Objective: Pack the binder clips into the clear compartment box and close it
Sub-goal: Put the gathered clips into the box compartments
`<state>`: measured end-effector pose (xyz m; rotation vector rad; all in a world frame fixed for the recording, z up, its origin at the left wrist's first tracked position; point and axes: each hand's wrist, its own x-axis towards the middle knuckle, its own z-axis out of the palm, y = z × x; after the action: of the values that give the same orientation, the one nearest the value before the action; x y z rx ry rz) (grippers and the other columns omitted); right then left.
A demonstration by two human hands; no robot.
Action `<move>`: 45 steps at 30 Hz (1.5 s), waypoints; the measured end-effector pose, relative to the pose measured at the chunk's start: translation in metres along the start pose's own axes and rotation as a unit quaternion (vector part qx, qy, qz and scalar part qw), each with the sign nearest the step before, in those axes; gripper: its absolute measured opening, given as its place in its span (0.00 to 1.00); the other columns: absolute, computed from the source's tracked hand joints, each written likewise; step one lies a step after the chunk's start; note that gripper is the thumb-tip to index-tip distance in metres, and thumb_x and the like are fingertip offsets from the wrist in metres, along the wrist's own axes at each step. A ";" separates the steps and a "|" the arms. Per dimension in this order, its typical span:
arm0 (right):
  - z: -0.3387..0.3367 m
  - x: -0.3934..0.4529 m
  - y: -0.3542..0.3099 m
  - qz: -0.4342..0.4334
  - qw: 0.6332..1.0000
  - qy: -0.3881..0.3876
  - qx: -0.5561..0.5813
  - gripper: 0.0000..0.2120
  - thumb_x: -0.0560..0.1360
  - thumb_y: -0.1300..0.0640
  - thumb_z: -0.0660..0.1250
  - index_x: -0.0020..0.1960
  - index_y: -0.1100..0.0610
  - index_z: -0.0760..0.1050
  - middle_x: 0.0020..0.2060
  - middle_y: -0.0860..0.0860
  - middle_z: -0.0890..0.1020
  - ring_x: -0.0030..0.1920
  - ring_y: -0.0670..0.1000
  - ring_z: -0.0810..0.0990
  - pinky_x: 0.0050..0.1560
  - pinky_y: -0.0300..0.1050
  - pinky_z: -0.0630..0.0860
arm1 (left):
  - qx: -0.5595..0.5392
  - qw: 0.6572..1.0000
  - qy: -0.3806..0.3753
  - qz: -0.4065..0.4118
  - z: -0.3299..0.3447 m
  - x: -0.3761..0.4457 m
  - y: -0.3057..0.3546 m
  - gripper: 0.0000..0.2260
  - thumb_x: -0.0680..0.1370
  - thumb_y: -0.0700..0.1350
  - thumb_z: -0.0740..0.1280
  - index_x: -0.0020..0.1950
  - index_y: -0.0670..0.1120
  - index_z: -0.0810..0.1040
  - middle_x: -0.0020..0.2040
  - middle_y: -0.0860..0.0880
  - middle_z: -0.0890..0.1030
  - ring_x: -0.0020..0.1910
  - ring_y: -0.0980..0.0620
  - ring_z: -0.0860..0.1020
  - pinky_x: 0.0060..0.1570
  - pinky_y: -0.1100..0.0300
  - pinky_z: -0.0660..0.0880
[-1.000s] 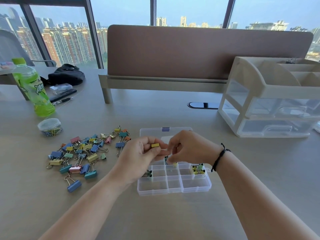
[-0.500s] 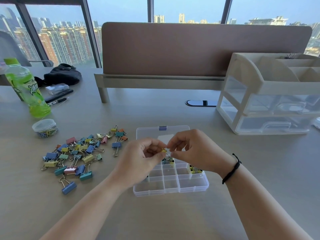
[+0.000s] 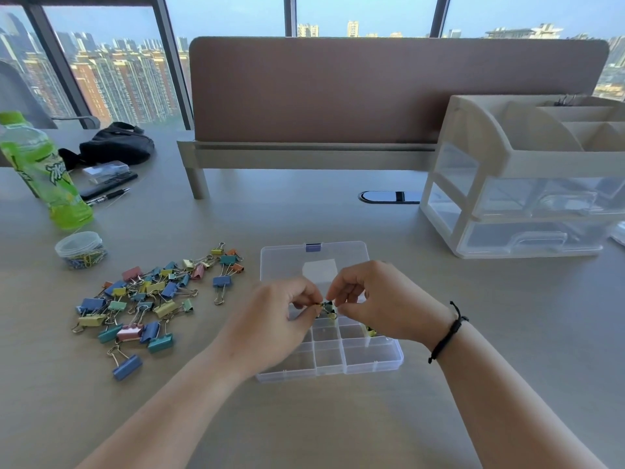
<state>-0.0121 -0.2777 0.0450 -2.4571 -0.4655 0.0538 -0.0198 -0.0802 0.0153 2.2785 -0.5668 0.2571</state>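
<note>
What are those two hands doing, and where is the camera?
The camera sits on the person's head, looking down at their own hands. The left hand and right hand together pinch one small yellow binder clip above a clear plastic compartment box with its lid open. On the grey desk, to the left, lies a pile of colourful binder clips not yet packed. Farther left stand a green drink bottle and a small round tub of paper clips.
</note>
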 end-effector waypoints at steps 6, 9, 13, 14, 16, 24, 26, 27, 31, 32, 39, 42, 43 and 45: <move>0.000 0.000 -0.001 -0.003 1.000 0.001 0.002 0.10 0.73 0.62 0.68 0.46 0.49 0.83 0.37 0.43 0.84 0.40 0.39 0.80 0.40 0.24 0.70 | 0.050 0.997 0.009 0.056 -0.002 0.001 -0.002 0.06 0.73 0.42 0.74 0.46 0.53 0.86 0.39 0.60 0.83 0.43 0.63 0.80 0.41 0.75 0.71; 0.000 -0.001 -0.002 -0.001 1.000 0.003 0.002 0.09 0.73 0.62 0.68 0.46 0.50 0.83 0.36 0.43 0.83 0.39 0.39 0.80 0.39 0.24 0.70 | 0.047 0.997 0.013 0.064 -0.003 0.002 -0.003 0.07 0.72 0.41 0.75 0.45 0.53 0.86 0.38 0.61 0.83 0.41 0.63 0.80 0.41 0.73 0.72; -0.001 -0.002 -0.003 0.000 1.000 0.003 -0.004 0.10 0.74 0.61 0.67 0.46 0.48 0.83 0.34 0.41 0.82 0.39 0.38 0.80 0.39 0.24 0.70 | 0.043 0.997 0.016 0.061 -0.003 0.001 -0.004 0.07 0.71 0.41 0.75 0.45 0.53 0.86 0.39 0.60 0.84 0.41 0.62 0.81 0.41 0.70 0.75; -0.001 -0.002 -0.004 0.000 1.000 0.001 -0.004 0.10 0.74 0.61 0.67 0.45 0.48 0.83 0.34 0.41 0.82 0.39 0.38 0.80 0.39 0.24 0.70 | 0.042 0.997 0.017 0.061 -0.003 0.001 -0.004 0.07 0.71 0.41 0.75 0.45 0.52 0.86 0.39 0.60 0.84 0.41 0.62 0.81 0.41 0.69 0.75; -0.002 -0.002 -0.004 0.001 1.000 0.001 -0.003 0.10 0.75 0.61 0.67 0.45 0.47 0.83 0.34 0.40 0.82 0.39 0.38 0.80 0.39 0.24 0.70 | 0.046 0.997 0.016 0.063 -0.003 0.001 -0.003 0.07 0.71 0.40 0.75 0.45 0.52 0.86 0.40 0.59 0.85 0.41 0.62 0.81 0.41 0.70 0.74; -0.002 -0.003 -0.006 0.004 1.000 0.000 0.001 0.11 0.74 0.63 0.67 0.46 0.49 0.84 0.33 0.40 0.81 0.37 0.36 0.79 0.36 0.24 0.69 | 0.057 0.996 0.009 0.067 -0.003 0.000 0.000 0.07 0.72 0.40 0.75 0.45 0.52 0.86 0.42 0.59 0.85 0.42 0.63 0.80 0.43 0.76 0.71; -0.002 -0.004 -0.006 0.003 1.000 -0.002 0.000 0.11 0.74 0.63 0.67 0.46 0.49 0.84 0.33 0.40 0.81 0.37 0.36 0.79 0.36 0.24 0.69 | 0.062 0.996 0.007 0.066 -0.003 0.000 0.000 0.07 0.72 0.40 0.75 0.45 0.52 0.86 0.42 0.59 0.85 0.42 0.62 0.80 0.43 0.78 0.69; -0.003 -0.004 -0.007 0.003 1.000 -0.002 0.000 0.11 0.74 0.63 0.67 0.46 0.50 0.84 0.33 0.40 0.81 0.36 0.36 0.79 0.36 0.24 0.69 | 0.065 0.996 0.007 0.064 -0.003 0.000 0.001 0.07 0.72 0.40 0.74 0.45 0.52 0.86 0.42 0.58 0.85 0.42 0.62 0.80 0.43 0.78 0.69; -0.003 -0.004 -0.007 0.005 1.000 -0.003 0.007 0.11 0.74 0.64 0.66 0.46 0.51 0.84 0.32 0.41 0.80 0.33 0.35 0.77 0.34 0.25 0.69 | 0.074 0.995 0.006 0.061 -0.002 0.000 0.000 0.07 0.71 0.40 0.75 0.45 0.52 0.86 0.41 0.57 0.85 0.41 0.61 0.79 0.41 0.77 0.69; -0.003 -0.004 -0.007 0.005 1.000 -0.003 0.009 0.11 0.74 0.64 0.66 0.46 0.51 0.84 0.32 0.41 0.81 0.33 0.36 0.78 0.35 0.25 0.69 | 0.074 0.995 0.006 0.060 -0.002 0.000 0.000 0.07 0.71 0.40 0.75 0.45 0.52 0.86 0.41 0.57 0.85 0.40 0.61 0.79 0.41 0.77 0.69; -0.003 -0.004 -0.006 0.017 1.000 -0.021 -0.015 0.12 0.74 0.62 0.65 0.43 0.47 0.84 0.34 0.44 0.83 0.33 0.42 0.78 0.35 0.30 0.73 | 0.053 0.998 0.018 0.037 -0.002 -0.001 0.000 0.06 0.72 0.41 0.74 0.44 0.51 0.86 0.40 0.59 0.85 0.41 0.62 0.81 0.41 0.67 0.76; -0.002 -0.003 -0.005 0.015 0.999 -0.019 -0.023 0.12 0.74 0.61 0.64 0.44 0.47 0.83 0.33 0.45 0.82 0.36 0.45 0.79 0.38 0.35 0.75 | 0.035 0.999 0.019 0.027 -0.002 -0.001 0.000 0.07 0.72 0.40 0.74 0.44 0.52 0.86 0.39 0.59 0.84 0.41 0.61 0.81 0.41 0.69 0.76; -0.001 -0.003 -0.005 0.015 0.999 -0.018 -0.026 0.12 0.74 0.61 0.64 0.45 0.47 0.84 0.33 0.45 0.82 0.37 0.46 0.79 0.40 0.37 0.76 | 0.023 0.999 0.023 0.019 -0.002 -0.001 0.001 0.07 0.73 0.39 0.74 0.43 0.52 0.86 0.39 0.59 0.84 0.40 0.61 0.81 0.41 0.69 0.76; 0.000 -0.003 -0.004 0.019 0.999 -0.021 -0.029 0.11 0.74 0.61 0.64 0.45 0.47 0.83 0.35 0.46 0.82 0.37 0.47 0.79 0.41 0.39 0.76 | -0.015 0.999 0.036 -0.012 -0.002 0.001 0.000 0.07 0.73 0.39 0.74 0.43 0.51 0.86 0.38 0.59 0.84 0.40 0.61 0.81 0.41 0.67 0.77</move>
<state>-0.0162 -0.2761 0.0471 -2.5263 -0.4454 0.1083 -0.0193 -0.0786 0.0170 2.2373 -0.5034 0.3148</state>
